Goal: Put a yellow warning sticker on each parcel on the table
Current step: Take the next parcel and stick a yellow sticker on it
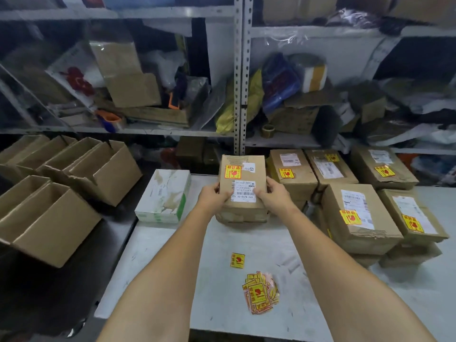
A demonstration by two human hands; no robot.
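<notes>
A brown cardboard parcel [243, 169] with a white address label and a yellow warning sticker [232, 171] sits on top of another box at the middle of the white table [172, 267]. My left hand [213, 197] grips its left side and my right hand [274, 193] grips its right side, thumbs on the top face. A single yellow sticker [237, 260] lies on the table nearer to me. A loose pile of yellow stickers [260, 293] lies just in front of it.
Several stickered parcels [355, 213] are stacked at the right of the table. A white and green box [165, 196] lies to the left of the held parcel. Open empty cartons [49, 213] stand at the left. Cluttered metal shelves [240, 77] rise behind the table.
</notes>
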